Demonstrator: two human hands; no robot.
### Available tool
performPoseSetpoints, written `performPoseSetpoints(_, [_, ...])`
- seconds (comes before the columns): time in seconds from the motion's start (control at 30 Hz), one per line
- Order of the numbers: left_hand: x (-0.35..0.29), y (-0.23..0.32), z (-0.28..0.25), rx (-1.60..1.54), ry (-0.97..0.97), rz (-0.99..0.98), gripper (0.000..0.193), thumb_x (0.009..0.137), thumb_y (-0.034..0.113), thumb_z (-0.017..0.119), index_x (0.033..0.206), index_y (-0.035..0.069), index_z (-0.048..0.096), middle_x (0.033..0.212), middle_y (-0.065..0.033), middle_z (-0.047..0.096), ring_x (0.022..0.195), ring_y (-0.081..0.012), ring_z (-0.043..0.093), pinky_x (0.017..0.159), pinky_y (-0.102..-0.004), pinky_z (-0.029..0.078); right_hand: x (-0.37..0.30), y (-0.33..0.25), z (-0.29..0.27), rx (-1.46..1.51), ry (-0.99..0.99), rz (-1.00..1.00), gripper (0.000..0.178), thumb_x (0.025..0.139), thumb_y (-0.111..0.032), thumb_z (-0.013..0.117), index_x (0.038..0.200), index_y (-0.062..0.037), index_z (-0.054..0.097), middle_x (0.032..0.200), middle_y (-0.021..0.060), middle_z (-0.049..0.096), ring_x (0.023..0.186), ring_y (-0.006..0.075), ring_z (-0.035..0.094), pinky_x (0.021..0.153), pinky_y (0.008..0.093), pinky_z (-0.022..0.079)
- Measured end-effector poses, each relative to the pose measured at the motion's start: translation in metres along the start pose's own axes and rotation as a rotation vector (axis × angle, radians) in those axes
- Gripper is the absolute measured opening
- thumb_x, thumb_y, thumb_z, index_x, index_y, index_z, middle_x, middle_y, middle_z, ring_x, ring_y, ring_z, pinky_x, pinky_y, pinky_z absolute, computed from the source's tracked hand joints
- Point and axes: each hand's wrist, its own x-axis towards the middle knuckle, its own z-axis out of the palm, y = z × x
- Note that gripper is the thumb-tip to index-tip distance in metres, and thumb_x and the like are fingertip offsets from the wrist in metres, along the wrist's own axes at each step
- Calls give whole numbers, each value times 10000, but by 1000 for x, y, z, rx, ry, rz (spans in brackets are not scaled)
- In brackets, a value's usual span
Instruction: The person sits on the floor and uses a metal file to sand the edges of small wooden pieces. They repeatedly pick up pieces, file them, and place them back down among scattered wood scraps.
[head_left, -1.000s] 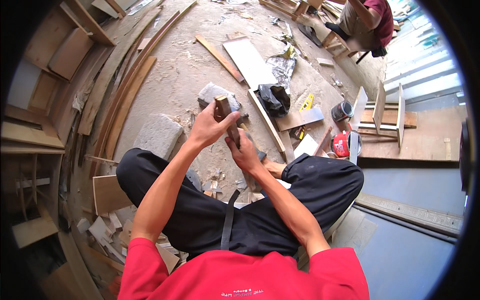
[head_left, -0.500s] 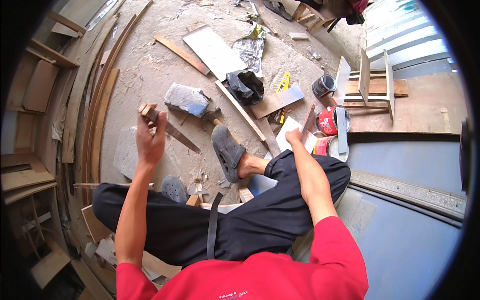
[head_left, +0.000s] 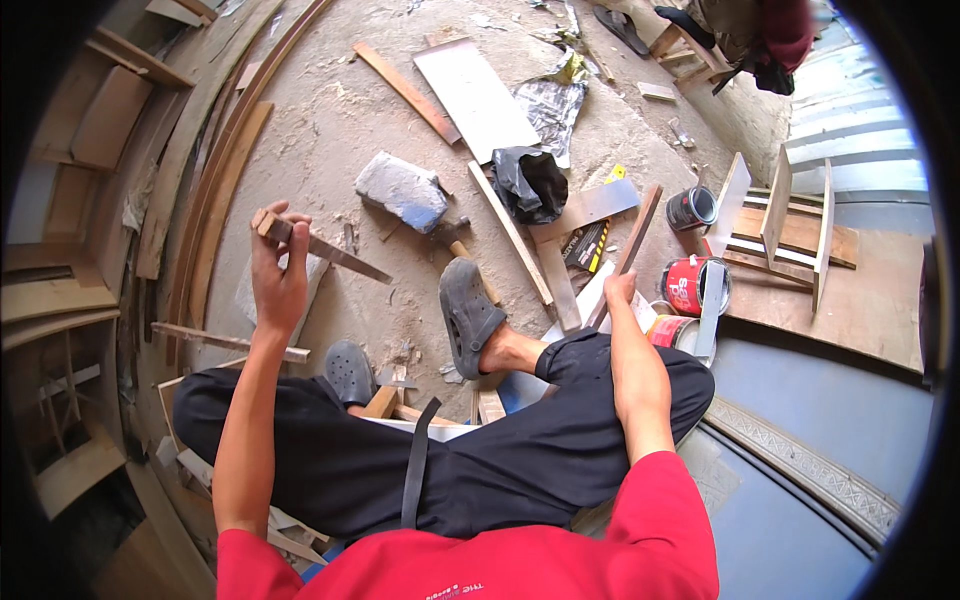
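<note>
My left hand [head_left: 278,282] is closed around the wooden handle of what looks like a handsaw [head_left: 345,258]; its tapering dark blade points right, above the floor. My right hand [head_left: 620,290] grips a narrow reddish-brown wood strip [head_left: 640,230], which slants up and away from me beside my right knee. Under that hand lies a white board [head_left: 592,300], partly hidden. A hammer [head_left: 460,240] rests on the floor by my grey clog [head_left: 468,315], next to a grey block [head_left: 400,190]. A flat grey board [head_left: 600,208] lies beyond the strip.
Paint cans [head_left: 692,208] stand at right, near a wooden frame with upright slats [head_left: 775,210]. A black plastic bag [head_left: 527,185], a white panel [head_left: 475,95] and a long batten [head_left: 510,235] lie ahead. Planks [head_left: 230,210] line the left. Another person [head_left: 750,40] is at far right.
My right hand has raised the wood strip, and more of it shows now. The handsaw in my left hand has tilted flatter. The view has shifted slightly.
</note>
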Motion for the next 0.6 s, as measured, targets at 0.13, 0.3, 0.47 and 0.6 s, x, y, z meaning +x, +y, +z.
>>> performPoseSetpoints(0.13, [4,11,-2,-47,55,32,360,978,161,522,1285,16,404,1016,-69,629,913,-123,597,797,-260,483,-3,-61,-21,290,279,-422,410,870,-220,571,1188,30,500,1116,264,560,1054,416,539,915,459,426])
performPoseSetpoints(0.3, [8,27,-17,-107,134,93,367,979,169,521,1263,-9,372,1027,-109,635,944,-140,610,820,-257,482,-30,-162,-68,560,166,-824,373,895,-233,593,1165,21,550,967,170,634,893,297,618,811,382,464])
performPoseSetpoints(0.47, [7,38,-36,-210,243,120,311,976,204,535,1166,6,389,1038,-128,648,948,-142,607,836,-259,469,-102,-264,-131,904,-205,-1087,323,952,-179,568,1222,-14,504,933,84,642,718,104,602,610,240,507])
performPoseSetpoints(0.6, [2,44,-51,-311,315,124,303,965,252,559,1117,22,432,1025,-115,661,915,-112,596,814,-241,465,-169,-324,-168,1091,-431,-1247,339,975,-142,514,1277,-14,426,1061,123,633,870,171,638,748,288,532])
